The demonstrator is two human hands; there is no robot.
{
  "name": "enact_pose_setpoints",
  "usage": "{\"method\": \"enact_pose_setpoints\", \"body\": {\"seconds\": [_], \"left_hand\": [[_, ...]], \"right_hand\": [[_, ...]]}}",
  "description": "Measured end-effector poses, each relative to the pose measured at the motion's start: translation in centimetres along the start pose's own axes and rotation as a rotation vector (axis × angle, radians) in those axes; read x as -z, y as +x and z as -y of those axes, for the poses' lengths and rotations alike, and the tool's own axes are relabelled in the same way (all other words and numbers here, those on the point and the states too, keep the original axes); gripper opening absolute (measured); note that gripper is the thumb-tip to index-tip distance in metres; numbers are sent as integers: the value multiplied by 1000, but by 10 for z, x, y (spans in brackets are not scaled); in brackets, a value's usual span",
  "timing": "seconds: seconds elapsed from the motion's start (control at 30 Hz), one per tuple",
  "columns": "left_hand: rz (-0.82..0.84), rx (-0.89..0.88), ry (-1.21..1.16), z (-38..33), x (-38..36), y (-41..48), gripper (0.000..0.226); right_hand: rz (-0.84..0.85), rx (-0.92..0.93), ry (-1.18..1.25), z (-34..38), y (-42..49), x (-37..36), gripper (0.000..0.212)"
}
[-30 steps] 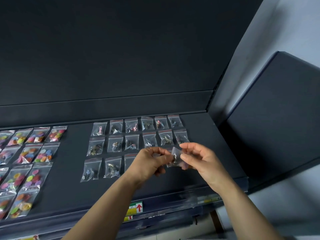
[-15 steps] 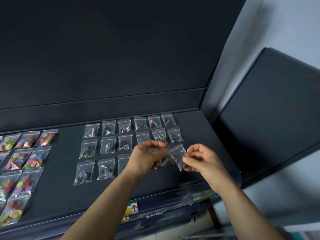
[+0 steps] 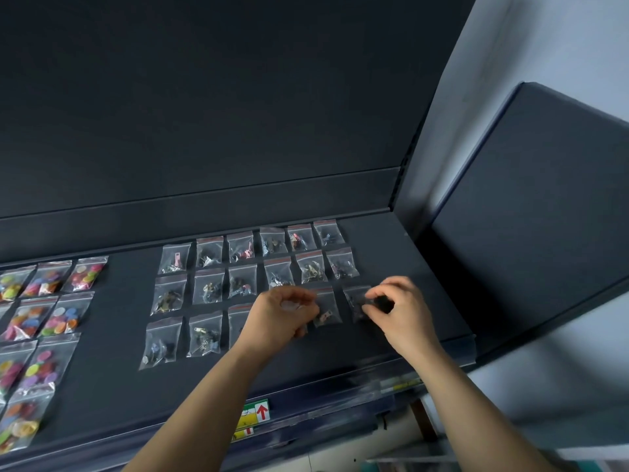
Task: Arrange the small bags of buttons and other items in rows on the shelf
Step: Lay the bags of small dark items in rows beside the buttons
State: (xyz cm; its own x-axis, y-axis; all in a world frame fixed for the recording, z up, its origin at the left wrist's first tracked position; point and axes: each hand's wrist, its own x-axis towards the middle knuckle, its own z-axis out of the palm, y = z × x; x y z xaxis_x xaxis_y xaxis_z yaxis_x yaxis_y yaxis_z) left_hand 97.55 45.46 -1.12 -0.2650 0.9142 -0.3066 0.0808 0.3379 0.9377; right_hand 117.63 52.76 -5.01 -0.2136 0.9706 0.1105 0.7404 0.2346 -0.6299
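— What's moved since a second ago?

— Both hands have dropped and parted. They were up together above the front of the shelf [image 3: 119, 335], working clear bags between them. Now they sit low on the nearest row, each at its own bag.

— Where's the right hand [image 3: 403, 311]?

— At the right end of that row. Thumb and forefinger are curled in and pinch the right edge of the end bag [image 3: 354, 298], which lies flat on the shelf just below the last bag of the middle row [image 3: 242, 281].

— And the left hand [image 3: 282, 315]?

— Just beside it, with a small gap between the two. Its fingers are curled, the tips at the left edge of the pink-pull bag [image 3: 326, 306], which lies flat next to the end bag. Whether it pinches that bag or only touches it, I cannot tell; the knuckles hide the contact.

— How's the grid looking?

— The back row [image 3: 241, 248] has six bags side by side, and so does the middle row. In the front row [image 3: 204, 333] two bags lie in full view on the left, a third is half under the left wrist, then come the pink-pull bag and the end bag. The slot beneath the left hand is hidden.

— Anything else on the shelf?

— The button bags [image 3: 64, 316], bright with colour, lie in their own rows at the far left, well apart from the hands. A label [image 3: 261, 411] with a red arrow sits on the front rail [image 3: 340, 403] below the left forearm
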Motion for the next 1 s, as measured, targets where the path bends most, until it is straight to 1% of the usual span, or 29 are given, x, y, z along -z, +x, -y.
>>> {"method": "enact_pose_setpoints", "body": {"seconds": [0.13,0.23,0.43,0.57,0.7,0.77,0.83,0.93,1.0], "left_hand": [[-20,16,-6,1,2,-1,10],[-44,24,-26,3,4,0,10],[-21,33,-28,3,8,-2,11],[-2,51,-128,3,9,-5,14],[20,107,-354,6,14,-10,20],[9,103,-460,5,19,-16,18],[22,71,-516,2,24,-24,15],[-5,51,-547,2,36,-36,21],[-35,68,-601,5,47,-42,18]], "right_hand": [[104,102,7,-5,-1,-4,25],[121,137,-16,-3,2,-9,29],[119,206,-41,-1,2,-11,33],[147,227,-67,-1,0,-11,34],[127,232,-50,5,0,-7,34],[88,239,27,19,-4,-4,31],[108,194,190,40,-14,1,26],[281,78,497,75,-31,1,15],[379,31,624,95,-40,-6,13]]}}
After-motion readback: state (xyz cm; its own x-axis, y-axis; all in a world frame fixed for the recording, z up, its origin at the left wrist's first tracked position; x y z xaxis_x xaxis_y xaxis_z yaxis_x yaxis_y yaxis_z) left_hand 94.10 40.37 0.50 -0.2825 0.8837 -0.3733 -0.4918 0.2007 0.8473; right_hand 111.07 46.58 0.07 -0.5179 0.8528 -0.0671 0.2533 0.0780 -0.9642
